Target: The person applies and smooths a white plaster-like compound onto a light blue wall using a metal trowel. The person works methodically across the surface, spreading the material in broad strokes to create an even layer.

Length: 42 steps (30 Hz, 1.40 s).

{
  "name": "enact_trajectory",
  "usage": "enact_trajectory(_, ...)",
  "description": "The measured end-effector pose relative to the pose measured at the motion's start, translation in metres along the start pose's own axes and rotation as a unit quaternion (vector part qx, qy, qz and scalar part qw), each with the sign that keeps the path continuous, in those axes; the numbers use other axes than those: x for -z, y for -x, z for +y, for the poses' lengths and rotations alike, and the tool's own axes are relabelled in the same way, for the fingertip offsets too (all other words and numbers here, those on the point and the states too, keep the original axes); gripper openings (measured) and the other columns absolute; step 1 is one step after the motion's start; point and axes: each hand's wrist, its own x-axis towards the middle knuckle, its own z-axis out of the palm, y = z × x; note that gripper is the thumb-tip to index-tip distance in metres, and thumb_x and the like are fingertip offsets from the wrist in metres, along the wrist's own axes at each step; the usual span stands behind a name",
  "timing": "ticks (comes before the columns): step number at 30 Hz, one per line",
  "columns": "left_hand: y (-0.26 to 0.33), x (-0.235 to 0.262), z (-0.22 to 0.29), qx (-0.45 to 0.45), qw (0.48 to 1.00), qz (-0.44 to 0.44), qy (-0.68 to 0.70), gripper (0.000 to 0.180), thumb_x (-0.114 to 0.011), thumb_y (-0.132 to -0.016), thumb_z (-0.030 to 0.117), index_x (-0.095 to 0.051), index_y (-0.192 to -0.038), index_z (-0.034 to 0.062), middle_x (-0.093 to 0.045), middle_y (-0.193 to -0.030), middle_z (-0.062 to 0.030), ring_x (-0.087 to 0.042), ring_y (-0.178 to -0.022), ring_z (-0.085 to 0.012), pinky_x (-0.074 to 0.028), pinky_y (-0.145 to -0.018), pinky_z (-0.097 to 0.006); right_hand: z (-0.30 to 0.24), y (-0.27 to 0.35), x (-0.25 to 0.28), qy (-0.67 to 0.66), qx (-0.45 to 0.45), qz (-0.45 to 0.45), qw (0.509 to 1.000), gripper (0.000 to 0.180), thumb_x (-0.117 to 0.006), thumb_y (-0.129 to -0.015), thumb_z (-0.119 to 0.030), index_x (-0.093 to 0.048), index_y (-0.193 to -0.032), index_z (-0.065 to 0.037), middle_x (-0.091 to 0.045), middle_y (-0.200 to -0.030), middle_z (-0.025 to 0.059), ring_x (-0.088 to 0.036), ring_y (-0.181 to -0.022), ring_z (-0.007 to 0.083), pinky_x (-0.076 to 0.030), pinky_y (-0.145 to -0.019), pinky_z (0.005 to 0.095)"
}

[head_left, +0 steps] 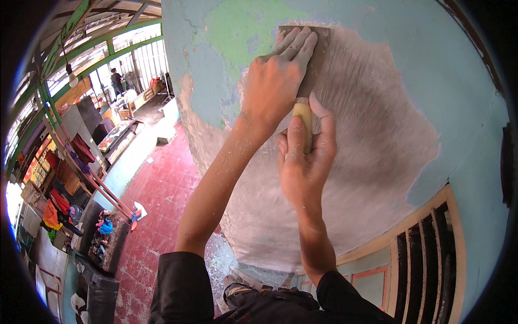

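A scraper with a wide, dull metal blade and a pale yellow handle lies against the wall. My right hand is closed round the handle, the thumb along it and the index finger raised toward the blade. Higher up, my left hand rests with its fingers stretched out flat on the blade, pressing it to the wall. Its fingertips are dusted grey. Around the tool the wall is bare and grey-brown, with scrape marks, while blue and green paint remains along the upper left. The blade's far edge meets the paint's border.
At the lower right is a wooden-framed opening with dark slats. Red floor tiles strewn with pale flakes run along the left. Beyond them are piled clothes, a hanging bulb and a distant person.
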Motion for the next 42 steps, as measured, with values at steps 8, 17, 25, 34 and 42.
enact_trajectory(8,0.004,-0.007,-0.003,-0.021,0.998,0.037,-0.049,0.046,-0.057,-0.081,0.005,-0.058,-0.127,0.0022,-0.06,-0.133,-0.0101,-0.056,-0.124,-0.0237,-0.056,-0.088,-0.031,0.01,-0.001,0.005,0.057,0.016,-0.012,0.998,0.032,-0.046,-0.1,-0.008,-0.044,-0.13,0.004,-0.046,-0.077,0.0004,-0.041,-0.06,0.0028,-0.036,-0.048,0.0179)
enact_trajectory(17,0.016,0.004,-0.001,-0.01,0.999,-0.018,-0.024,0.054,-0.058,-0.079,0.001,-0.053,-0.133,0.0006,-0.055,-0.137,-0.0127,-0.051,-0.13,-0.0251,-0.054,-0.094,-0.032,0.015,0.009,0.007,0.04,-0.026,-0.029,0.998,0.034,-0.047,-0.102,-0.014,-0.041,-0.13,0.004,-0.048,-0.074,0.0024,-0.045,-0.059,0.0044,-0.037,-0.05,0.0195)
enact_trajectory(25,0.113,-0.007,0.029,0.011,0.997,-0.061,0.046,0.054,-0.06,-0.08,-0.001,-0.052,-0.134,-0.0029,-0.051,-0.14,-0.0166,-0.046,-0.133,-0.0306,-0.042,-0.11,-0.041,0.059,0.089,0.05,0.013,-0.07,-0.052,0.996,0.035,-0.045,-0.102,-0.014,-0.039,-0.133,0.002,-0.048,-0.07,0.0005,-0.042,-0.052,0.0018,-0.033,-0.044,0.0182)
enact_trajectory(34,0.085,-0.009,0.019,-0.012,0.998,-0.055,-0.034,0.054,-0.06,-0.079,0.0,-0.049,-0.132,-0.0102,-0.052,-0.136,-0.0228,-0.048,-0.131,-0.0345,-0.043,-0.11,-0.042,0.049,0.067,0.032,0.003,-0.063,-0.023,0.998,0.035,-0.045,-0.102,-0.014,-0.04,-0.133,-0.001,-0.049,-0.069,-0.0002,-0.039,-0.053,0.0016,-0.03,-0.043,0.0164)
enact_trajectory(42,0.081,-0.011,0.019,-0.023,0.997,-0.05,-0.063,0.054,-0.058,-0.08,0.002,-0.05,-0.132,-0.0105,-0.052,-0.137,-0.0228,-0.05,-0.13,-0.034,-0.045,-0.108,-0.041,0.044,0.062,0.033,0.013,-0.054,-0.017,0.998,0.034,-0.045,-0.102,-0.014,-0.039,-0.132,-0.001,-0.049,-0.07,0.0013,-0.038,-0.053,0.0019,-0.03,-0.043,0.0173)
